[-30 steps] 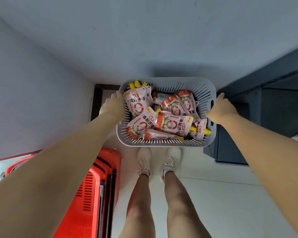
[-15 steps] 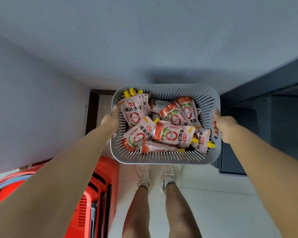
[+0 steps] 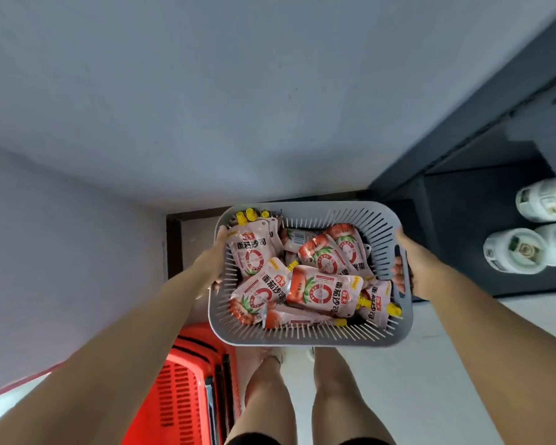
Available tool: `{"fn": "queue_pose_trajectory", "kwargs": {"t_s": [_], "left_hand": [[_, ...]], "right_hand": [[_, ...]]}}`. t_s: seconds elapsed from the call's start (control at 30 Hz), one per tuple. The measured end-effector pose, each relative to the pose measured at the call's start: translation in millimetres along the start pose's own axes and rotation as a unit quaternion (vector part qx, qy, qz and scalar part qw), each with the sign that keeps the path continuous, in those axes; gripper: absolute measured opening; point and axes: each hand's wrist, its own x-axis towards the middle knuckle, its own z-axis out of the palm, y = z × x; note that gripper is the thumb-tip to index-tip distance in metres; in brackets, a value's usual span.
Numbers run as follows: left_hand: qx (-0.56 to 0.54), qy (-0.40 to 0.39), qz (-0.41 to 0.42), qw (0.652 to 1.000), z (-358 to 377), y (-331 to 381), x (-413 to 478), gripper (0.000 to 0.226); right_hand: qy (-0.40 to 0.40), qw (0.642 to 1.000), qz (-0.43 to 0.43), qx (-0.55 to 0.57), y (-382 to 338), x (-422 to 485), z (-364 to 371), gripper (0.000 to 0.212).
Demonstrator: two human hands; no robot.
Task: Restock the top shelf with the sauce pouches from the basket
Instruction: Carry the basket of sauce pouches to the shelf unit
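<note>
Sauce pouches (image 3: pixel 321 292) lie heaped in a grey slotted basket (image 3: pixel 305 337) held up between both hands. The left hand (image 3: pixel 214 263) curls over the left rim; the right hand (image 3: pixel 410 268) has its fingers (image 3: pixel 398 279) hooked through the side handle slot. About nine pouches show, some overlapping, with yellow caps. A red shopping basket (image 3: pixel 187 380) sits below left. Three white containers (image 3: pixel 514 250) stand on a dark shelf unit (image 3: pixel 456 200) at right.

Sauce pouches (image 3: pixel 321 293) piled in a grey basket (image 3: pixel 302 337) carry large black Chinese characters reading 番茄沙司, a small red brand badge above them and a big red ring motif; one pouch at the basket's far side shows a barcode.
</note>
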Motion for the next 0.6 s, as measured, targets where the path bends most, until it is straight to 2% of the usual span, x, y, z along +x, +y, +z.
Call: {"fn": "queue_pose_trajectory", "kwargs": {"t_s": [0.07, 0.13, 0.2, 0.4, 0.5, 0.6], "left_hand": [[0.023, -0.034, 0.013, 0.999, 0, 6, -19, 0.082], [0.063, -0.044, 0.035, 0.996, 1, 10, -30, 0.112], [0.108, -0.054, 0.051, 0.991, 4, 20, -45, 0.127], [0.24, -0.111, 0.152, 0.952, 39, 55, -107, 0.101], [0.272, -0.151, 0.191, 0.931, 70, 60, -138, 0.082], [0.302, -0.202, 0.214, 0.907, 107, 58, -165, 0.078]], "right_hand": [[0.011, 0.999, 0.01, 0.034, 19, -19, -12, 0.065], [0.02, 0.997, 0.016, 0.075, 42, -38, -25, 0.066], [0.03, 0.993, 0.019, 0.113, 65, -58, -40, 0.066], [0.058, 0.978, 0.038, 0.196, 132, -116, -93, 0.072], [0.079, 0.962, 0.04, 0.257, 173, -145, -122, 0.069], [0.083, 0.945, 0.03, 0.313, 220, -168, -154, 0.066]]}}
